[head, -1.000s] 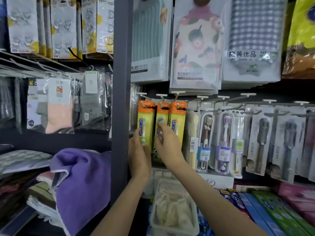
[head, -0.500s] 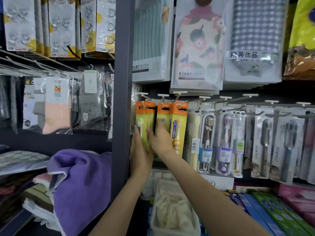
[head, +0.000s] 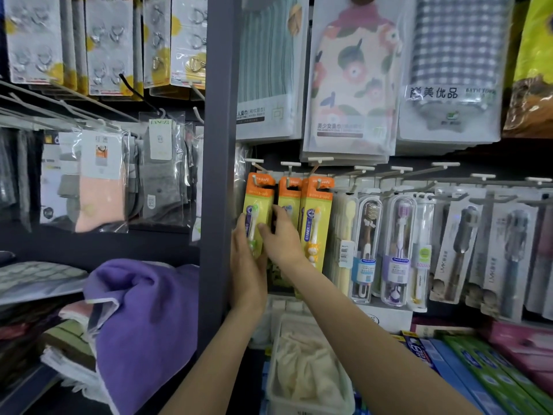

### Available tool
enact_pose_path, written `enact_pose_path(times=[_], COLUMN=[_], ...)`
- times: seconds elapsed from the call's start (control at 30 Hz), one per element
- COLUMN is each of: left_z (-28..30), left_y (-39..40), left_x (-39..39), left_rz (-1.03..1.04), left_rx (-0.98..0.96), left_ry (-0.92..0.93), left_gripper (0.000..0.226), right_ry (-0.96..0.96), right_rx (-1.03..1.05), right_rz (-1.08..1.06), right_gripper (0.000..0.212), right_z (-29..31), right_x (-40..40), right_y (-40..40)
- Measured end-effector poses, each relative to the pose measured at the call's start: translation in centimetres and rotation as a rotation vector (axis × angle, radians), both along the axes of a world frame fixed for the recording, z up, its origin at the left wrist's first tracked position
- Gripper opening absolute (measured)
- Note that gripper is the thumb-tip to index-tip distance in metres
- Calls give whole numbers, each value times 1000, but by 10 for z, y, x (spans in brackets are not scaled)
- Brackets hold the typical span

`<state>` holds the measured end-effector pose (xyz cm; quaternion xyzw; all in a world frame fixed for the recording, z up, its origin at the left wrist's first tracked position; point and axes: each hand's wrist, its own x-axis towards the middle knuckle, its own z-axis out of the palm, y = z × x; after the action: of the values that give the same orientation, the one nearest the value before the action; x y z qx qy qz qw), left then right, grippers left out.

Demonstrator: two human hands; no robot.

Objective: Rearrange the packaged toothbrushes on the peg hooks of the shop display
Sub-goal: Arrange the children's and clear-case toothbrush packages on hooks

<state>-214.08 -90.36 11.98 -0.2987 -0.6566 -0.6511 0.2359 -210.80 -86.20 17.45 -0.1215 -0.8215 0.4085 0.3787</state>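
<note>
The fingers of the right hand (head: 281, 235) were curled around the right edge of the leftmost orange-and-yellow toothbrush pack (head: 257, 217), the thumb laid across its front near the green brush. The left hand (head: 247, 265) lay flat along the pack's left edge and lower front, fingers straight, pressing rather than gripping. The pack hung by its orange header from the leftmost peg hook (head: 254, 164), close beside the grey upright post (head: 220, 175).

Two matching packs hung immediately to the right: the middle pack (head: 289, 196), partly hidden behind the right hand, and the third pack (head: 315, 223), fully visible. Further right hung clear-cased toothbrushes (head: 398, 244) on their own hooks.

Procedure, as judged from where I stood:
1. Hold the pack near its lower half with both hands so that it cannot swing.
2. Lift slightly so the header hole clears the upturned hook tip before sliding outward.
3. Keep the pack square to the hook; a tilted header may tear or snag.
4. Avoid nudging the middle pack, which hung just beside.
</note>
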Motion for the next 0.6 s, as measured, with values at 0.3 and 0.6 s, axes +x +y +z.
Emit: enact_pose_path(times=[0.3, 0.6], left_z=[2, 1], left_y=[11, 8], left_x=[-19, -5], left_rz=[88, 187], left_rx=[-112, -77], left_ry=[-122, -47], left_gripper=[41, 32], right_ry=[-73, -74], right_rx=[-37, 45], right_rz=[97, 94], right_gripper=[48, 43], right_z=[-7, -18], right_x=[2, 5], right_y=[4, 8])
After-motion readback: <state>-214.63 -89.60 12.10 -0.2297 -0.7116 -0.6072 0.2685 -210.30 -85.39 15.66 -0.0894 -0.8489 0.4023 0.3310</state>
